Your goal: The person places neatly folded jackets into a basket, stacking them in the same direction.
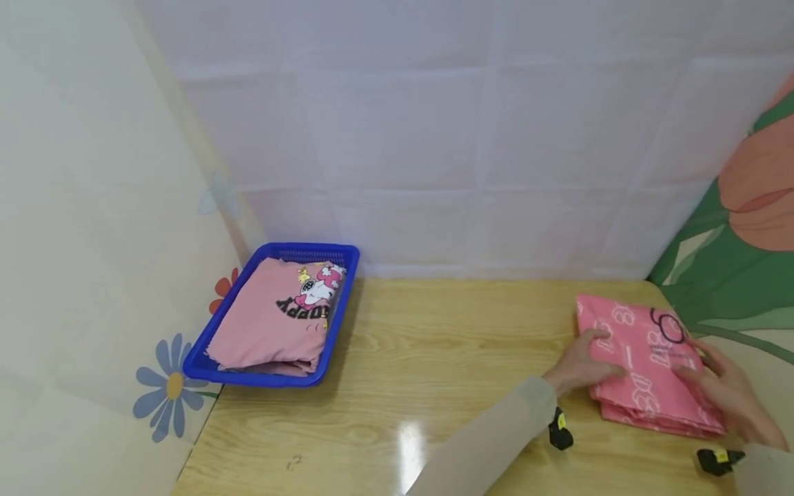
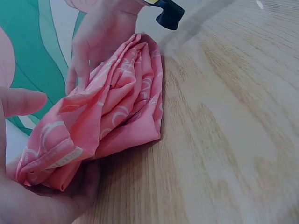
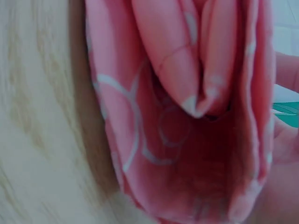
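Observation:
A folded pink garment [image 1: 642, 365] with white printed numbers and a dark 6 lies at the right of the wooden table. My left hand [image 1: 579, 362] grips its left edge, thumb over the top; in the left wrist view the fingers [image 2: 86, 184] reach beneath the cloth. At the opposite edge my right hand [image 1: 728, 389] holds the garment, its thumb lying on the top face. Loose inner folds of the garment [image 3: 182, 88] show at its near side in the right wrist view, where much of the right hand is hidden behind cloth.
At the table's left stands a blue plastic basket [image 1: 335, 337] holding a folded pink garment [image 1: 267, 310] with a cartoon print. A pale cloth wall [image 1: 397, 151] runs along the back, and a flower-printed cloth [image 1: 738, 275] borders the right side.

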Demonstrator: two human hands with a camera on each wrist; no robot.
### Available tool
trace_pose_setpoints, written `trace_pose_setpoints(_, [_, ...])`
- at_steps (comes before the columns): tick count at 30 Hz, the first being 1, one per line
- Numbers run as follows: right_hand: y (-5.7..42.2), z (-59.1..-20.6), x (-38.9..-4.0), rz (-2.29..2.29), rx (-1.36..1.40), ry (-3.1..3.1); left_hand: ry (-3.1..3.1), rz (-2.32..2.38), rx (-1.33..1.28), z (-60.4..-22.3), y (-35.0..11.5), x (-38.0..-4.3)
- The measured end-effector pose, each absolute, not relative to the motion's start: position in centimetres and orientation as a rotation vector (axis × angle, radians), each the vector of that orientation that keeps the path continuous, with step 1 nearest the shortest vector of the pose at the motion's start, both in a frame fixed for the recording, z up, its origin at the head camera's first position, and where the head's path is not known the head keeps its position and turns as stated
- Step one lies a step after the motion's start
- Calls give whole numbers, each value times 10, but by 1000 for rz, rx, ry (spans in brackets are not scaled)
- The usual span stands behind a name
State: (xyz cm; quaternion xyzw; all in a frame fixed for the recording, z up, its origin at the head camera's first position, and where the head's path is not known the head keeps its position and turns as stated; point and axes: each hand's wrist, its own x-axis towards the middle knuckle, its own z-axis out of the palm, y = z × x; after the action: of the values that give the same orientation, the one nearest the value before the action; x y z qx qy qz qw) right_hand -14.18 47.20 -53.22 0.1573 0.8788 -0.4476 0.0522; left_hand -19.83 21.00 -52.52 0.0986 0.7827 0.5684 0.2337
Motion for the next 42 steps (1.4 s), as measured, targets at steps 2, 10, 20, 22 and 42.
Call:
trace_pose_setpoints(2, [471,-530,-142,-1344,448,2692,2133,1584,275,-524,209,-199])
trace_pose_setpoints(10, [464,-521,-138,-1369,342,2742,2102,1640,343,-520,200,-206])
trace_pose_setpoints(20, [449,-518,-139,-1399,310,2860,2090,1686,304,-505,182,-212])
trace_pose_setpoints(22, [445,-516,-139,-1401,349,2872,2081,1697,305,-503,179,-212])
trace_pose_setpoints(42, [398,-497,-148,-1701,522,2730,2068,1741,358,-477,134,-225])
